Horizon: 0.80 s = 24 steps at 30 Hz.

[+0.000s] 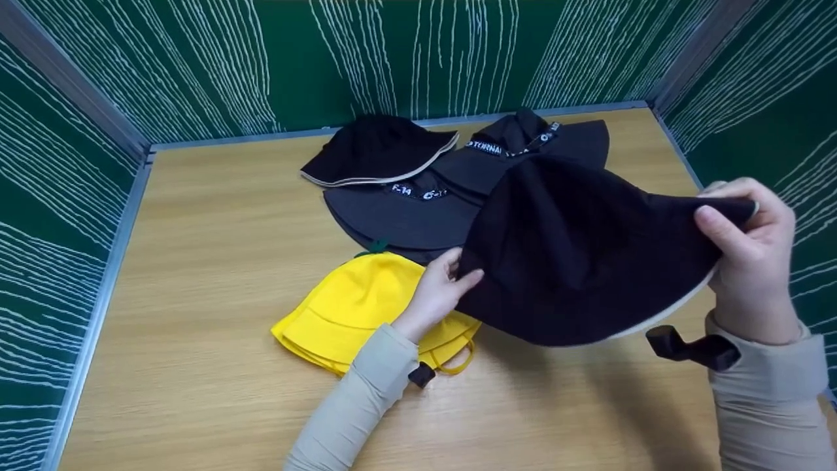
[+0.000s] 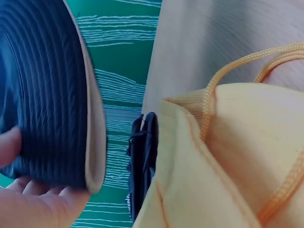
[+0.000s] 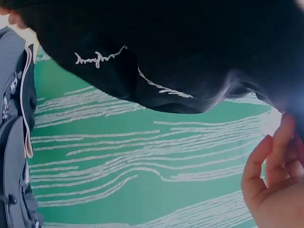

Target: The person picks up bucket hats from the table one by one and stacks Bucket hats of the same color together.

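A black bucket hat [image 1: 575, 255] with a pale brim edge is held up off the table between both hands. My left hand [image 1: 439, 291] pinches its brim at the left, thumb on the near face. At the opposite side my right hand [image 1: 752, 248] grips the brim between thumb and fingers. White stitched script shows on the black hat [image 3: 190, 61] in the right wrist view. Below my left forearm, partly covered by it, lies a yellow bucket hat [image 1: 353, 301] with a green tip and a yellow cord, flattened on the table.
Behind lie dark hats with white lettering [image 1: 405, 216], [image 1: 582, 144] and a black hat with a pale rim [image 1: 379, 150], overlapping. The wooden table [image 1: 196, 294] meets green walls [image 1: 294, 65] with white streaks at the back and sides.
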Motion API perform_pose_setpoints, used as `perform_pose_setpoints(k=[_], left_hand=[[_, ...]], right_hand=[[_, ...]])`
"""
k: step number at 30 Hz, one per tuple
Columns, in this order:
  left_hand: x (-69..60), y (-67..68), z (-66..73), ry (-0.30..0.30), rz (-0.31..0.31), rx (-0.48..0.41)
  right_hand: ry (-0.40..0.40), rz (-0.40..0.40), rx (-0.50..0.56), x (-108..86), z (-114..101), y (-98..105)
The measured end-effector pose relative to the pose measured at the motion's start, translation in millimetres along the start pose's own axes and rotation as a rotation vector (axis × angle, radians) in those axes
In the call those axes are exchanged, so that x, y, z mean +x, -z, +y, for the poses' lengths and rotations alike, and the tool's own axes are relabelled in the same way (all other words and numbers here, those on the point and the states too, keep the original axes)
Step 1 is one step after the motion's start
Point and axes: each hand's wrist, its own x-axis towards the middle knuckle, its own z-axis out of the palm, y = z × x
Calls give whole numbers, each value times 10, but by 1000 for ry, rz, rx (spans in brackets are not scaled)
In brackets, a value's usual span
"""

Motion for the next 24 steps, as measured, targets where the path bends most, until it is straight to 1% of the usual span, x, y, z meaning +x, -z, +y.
perform_pose_setpoints(k=[3,6,10,12,14,18,20,21,23,24], left_hand=[[-22,46,28,-108,61,0],[-54,104,90,-209,124,29],[-127,171,212,-331,186,102],[-168,194,278,-407,211,162],[-202,209,338,-498,237,235],[-248,216,428,-681,297,382],[-267,208,455,-758,322,457],[-276,201,468,-793,331,495],[-290,182,488,-848,338,568],[-299,171,494,-866,333,601]], right_hand=[[-49,-8,-25,-9,36,159],[-114,-27,-96,-25,66,324],[-188,4,-250,-42,118,475],[-216,5,-311,-50,142,537],[-231,-9,-342,-59,170,590],[-291,-41,-501,-77,208,668],[-330,-58,-603,-84,224,697],[-343,-64,-637,-88,241,709],[-352,-77,-629,-104,286,730],[-348,-85,-612,-117,318,735]])
